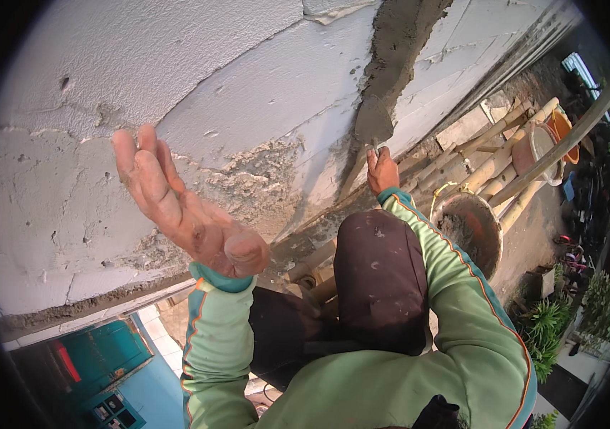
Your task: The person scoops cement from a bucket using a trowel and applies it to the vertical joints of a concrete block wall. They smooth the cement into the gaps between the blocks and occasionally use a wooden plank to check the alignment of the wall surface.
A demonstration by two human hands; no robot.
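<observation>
1. Bamboo poles (487, 171) lie to the right of the right hand (383, 173).
2. An orange container (568, 134) sits farther right of that hand, beyond the poles.
3. Leafy green plants (541, 334) show well below and right of the same hand.
4. Below the left hand (180, 204), well apart, are a teal panel (108, 357), perhaps a door, and a light blue wall (156, 382).
5. A red strip (67, 361) shows left of that panel.
</observation>
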